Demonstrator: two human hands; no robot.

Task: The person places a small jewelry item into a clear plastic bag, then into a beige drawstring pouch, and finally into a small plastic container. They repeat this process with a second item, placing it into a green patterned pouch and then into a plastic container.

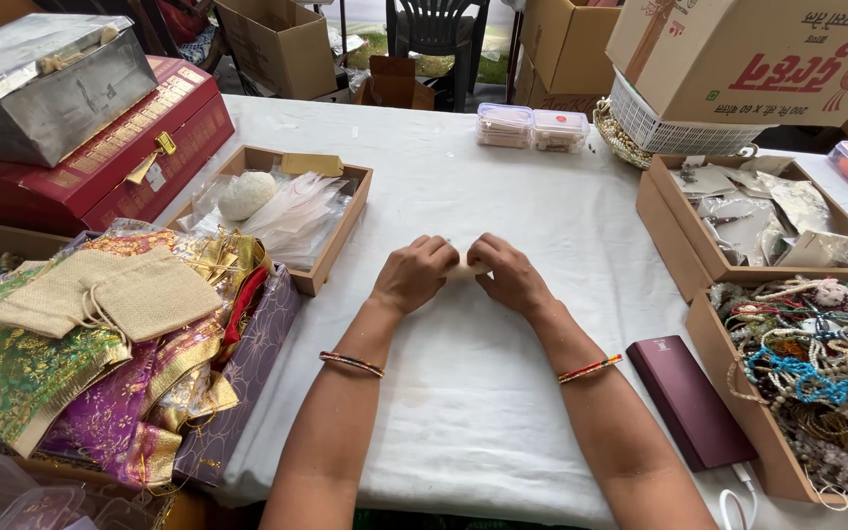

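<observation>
Two hands meet mid-frame on the white-clothed counter: left hand and right hand, each grip pinched on a small pale packet held between them. Maroon power bank lower right. Fabric pouches lower left. Farther back, wooden tray left, bead box right, clear plastic boxes top centre.

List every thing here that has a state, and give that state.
Left hand: closed on small pale item.
Right hand: closed on the same item.
Metal box: lid shut.
Red case: shut.
Clear plastic tubs: lids on.
Bead tray: full.
Burlap pouch: lying flat on fabric bags.
</observation>
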